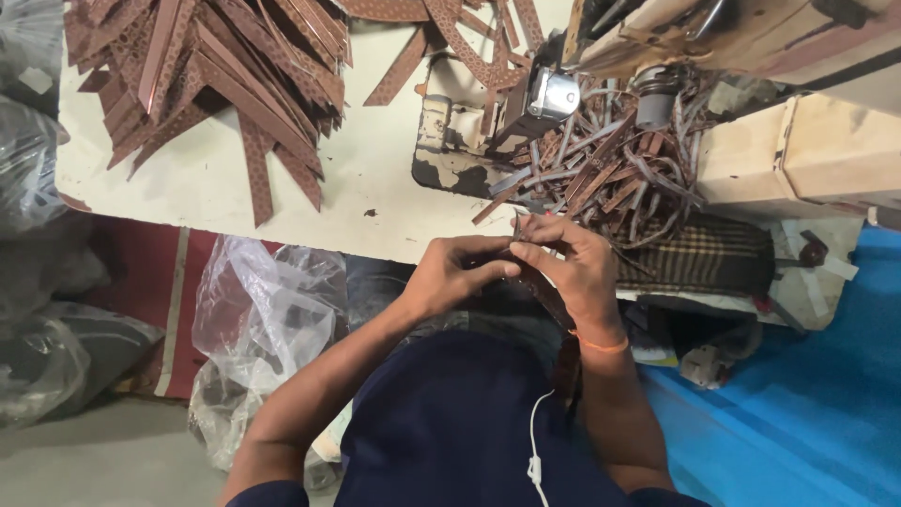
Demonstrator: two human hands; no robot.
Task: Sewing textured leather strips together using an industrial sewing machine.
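Note:
My left hand (pixel 457 272) and my right hand (pixel 572 265) meet at the near edge of the table, both pinching one dark brown leather strip (pixel 547 293) that trails down toward my lap. The fingertips of both hands press together on the strip's upper end. An orange band circles my right wrist. Just beyond my hands lies a heap of narrow folded brown strips (pixel 601 169) beside the sewing machine (pixel 526 99).
A big pile of flat patterned brown strips (pixel 216 75) covers the far left of the cream table (pixel 357 197). A checked cloth (pixel 699 253) lies at right. Clear plastic bags (pixel 258 319) sit on the floor at left, and blue sheeting (pixel 807 394) at right.

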